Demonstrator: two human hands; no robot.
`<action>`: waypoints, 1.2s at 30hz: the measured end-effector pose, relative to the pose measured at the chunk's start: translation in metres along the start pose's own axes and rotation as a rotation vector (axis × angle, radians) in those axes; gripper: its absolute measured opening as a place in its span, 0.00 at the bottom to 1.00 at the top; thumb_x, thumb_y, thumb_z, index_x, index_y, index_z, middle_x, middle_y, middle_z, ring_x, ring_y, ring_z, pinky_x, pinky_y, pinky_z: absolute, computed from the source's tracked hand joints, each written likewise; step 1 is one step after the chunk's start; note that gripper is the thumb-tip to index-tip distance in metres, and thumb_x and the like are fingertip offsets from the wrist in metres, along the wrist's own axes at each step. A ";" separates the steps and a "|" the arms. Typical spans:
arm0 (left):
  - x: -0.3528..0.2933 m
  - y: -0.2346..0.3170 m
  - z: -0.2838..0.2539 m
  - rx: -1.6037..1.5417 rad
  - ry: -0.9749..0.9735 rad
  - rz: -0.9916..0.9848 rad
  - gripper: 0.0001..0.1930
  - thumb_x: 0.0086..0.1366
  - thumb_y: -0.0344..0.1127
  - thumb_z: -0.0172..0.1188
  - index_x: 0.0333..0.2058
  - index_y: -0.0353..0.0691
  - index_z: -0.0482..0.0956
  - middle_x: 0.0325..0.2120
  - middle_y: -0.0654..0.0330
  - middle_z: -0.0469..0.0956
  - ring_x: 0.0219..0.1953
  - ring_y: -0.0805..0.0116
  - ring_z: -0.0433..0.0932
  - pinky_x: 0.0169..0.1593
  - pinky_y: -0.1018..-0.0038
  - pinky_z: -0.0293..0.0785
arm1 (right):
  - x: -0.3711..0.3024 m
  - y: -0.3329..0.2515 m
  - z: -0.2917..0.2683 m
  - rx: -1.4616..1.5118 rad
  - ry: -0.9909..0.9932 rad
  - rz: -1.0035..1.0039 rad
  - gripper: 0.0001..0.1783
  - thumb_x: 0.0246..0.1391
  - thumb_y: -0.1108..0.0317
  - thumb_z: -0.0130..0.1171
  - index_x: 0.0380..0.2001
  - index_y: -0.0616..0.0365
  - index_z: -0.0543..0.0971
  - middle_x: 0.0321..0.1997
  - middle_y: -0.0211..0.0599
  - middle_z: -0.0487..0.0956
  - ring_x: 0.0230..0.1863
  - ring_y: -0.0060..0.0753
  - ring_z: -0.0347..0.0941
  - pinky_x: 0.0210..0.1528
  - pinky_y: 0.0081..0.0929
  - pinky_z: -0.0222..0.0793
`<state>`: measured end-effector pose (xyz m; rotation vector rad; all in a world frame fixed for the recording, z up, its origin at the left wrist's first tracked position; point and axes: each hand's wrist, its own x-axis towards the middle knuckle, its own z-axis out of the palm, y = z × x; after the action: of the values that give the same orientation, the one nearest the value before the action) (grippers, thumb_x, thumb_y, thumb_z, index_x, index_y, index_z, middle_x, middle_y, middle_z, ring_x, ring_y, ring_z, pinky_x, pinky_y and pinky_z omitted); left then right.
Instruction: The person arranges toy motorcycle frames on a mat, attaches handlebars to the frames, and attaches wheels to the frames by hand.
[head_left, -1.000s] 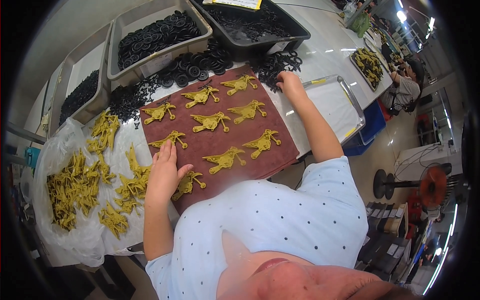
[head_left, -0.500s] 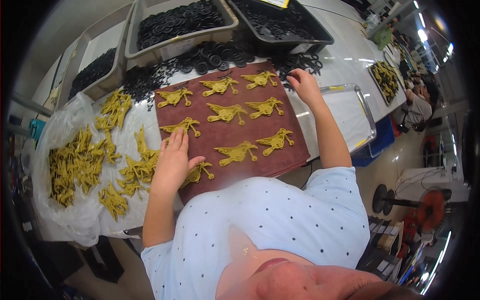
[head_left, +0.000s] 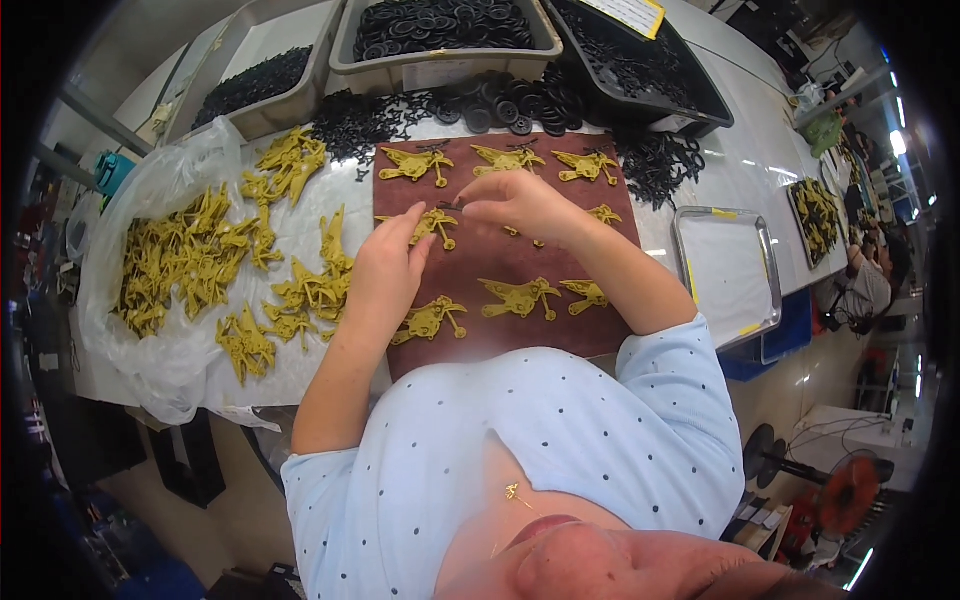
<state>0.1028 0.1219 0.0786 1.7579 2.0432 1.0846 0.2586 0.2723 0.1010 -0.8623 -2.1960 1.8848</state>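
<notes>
Rows of yellow plastic parts (head_left: 520, 298), each with an angular outline and a small round knob, lie on a brown cloth mat (head_left: 480, 262). My left hand (head_left: 390, 265) is closed around the near-left side of one yellow part (head_left: 432, 226) in the middle row, keeping it on the mat. Just to the right, my right hand (head_left: 525, 208) pinches a small dark part (head_left: 450, 206) at that yellow part's upper edge. Small black pieces lie at the top-row yellow parts (head_left: 415, 165). My right hand and forearm partly cover other middle-row parts.
Loose black parts (head_left: 655, 165) and black wheels (head_left: 520, 108) are heaped beyond the mat. Grey bins (head_left: 450, 68) and a black bin (head_left: 690, 100) stand behind. At left, a clear plastic bag (head_left: 180, 375) holds more yellow parts. A metal-rimmed tray (head_left: 730, 265) sits at right.
My right hand has come from the black parts beyond the mat's right corner to the middle-row yellow part, bringing a small dark part. My left hand stays at that part. The view has shifted.
</notes>
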 end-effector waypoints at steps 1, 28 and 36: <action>0.003 0.003 0.001 -0.026 0.084 0.044 0.16 0.58 0.28 0.59 0.46 0.33 0.74 0.33 0.48 0.77 0.34 0.51 0.76 0.37 0.66 0.72 | 0.001 0.000 0.003 -0.001 -0.008 -0.002 0.15 0.54 0.69 0.57 0.44 0.64 0.77 0.35 0.34 0.80 0.33 0.21 0.76 0.37 0.19 0.71; -0.018 -0.026 0.047 0.510 -0.262 0.097 0.36 0.58 0.51 0.59 0.54 0.24 0.65 0.58 0.42 0.63 0.61 0.49 0.61 0.62 0.61 0.58 | 0.086 0.026 0.015 -0.546 -0.051 -0.017 0.09 0.48 0.75 0.60 0.35 0.63 0.79 0.29 0.40 0.81 0.33 0.29 0.77 0.34 0.26 0.72; -0.018 -0.027 0.048 0.494 -0.247 0.095 0.38 0.53 0.50 0.63 0.54 0.24 0.66 0.57 0.43 0.63 0.61 0.51 0.62 0.63 0.61 0.58 | 0.084 0.024 0.028 -0.858 -0.010 -0.196 0.08 0.42 0.81 0.56 0.30 0.64 0.76 0.33 0.49 0.79 0.38 0.47 0.76 0.39 0.36 0.71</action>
<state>0.1163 0.1233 0.0218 2.1033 2.2103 0.3627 0.1844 0.2908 0.0504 -0.6668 -2.9767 0.8141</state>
